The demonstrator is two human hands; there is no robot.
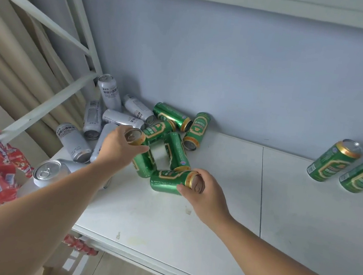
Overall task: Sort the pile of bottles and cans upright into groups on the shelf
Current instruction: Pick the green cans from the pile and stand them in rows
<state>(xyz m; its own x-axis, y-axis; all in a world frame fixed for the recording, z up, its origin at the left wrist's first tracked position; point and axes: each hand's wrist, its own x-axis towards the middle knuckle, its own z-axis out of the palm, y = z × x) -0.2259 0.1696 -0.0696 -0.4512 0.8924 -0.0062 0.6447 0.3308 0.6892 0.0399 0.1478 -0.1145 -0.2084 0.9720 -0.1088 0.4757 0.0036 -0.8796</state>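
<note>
Left hand (119, 145) closed over gold top of green can (143, 160) in pile; right hand (204, 189) gripping top end of lying green can (168, 181), fingers wrapped round rim. Silver cans (110, 117) heaped left on shelf (212, 209); two green cans (350, 168) upright far right; label text unreadable.

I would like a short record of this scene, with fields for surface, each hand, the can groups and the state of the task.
surface: white shelf
left hand: left hand gripping the top of a green can
right hand: right hand gripping a lying green can at its top end
green pile: green cans, mostly on their sides
silver pile: silver cans, jumbled at the left
sorted group: two green cans upright at the right
task state: mostly unsorted
</note>
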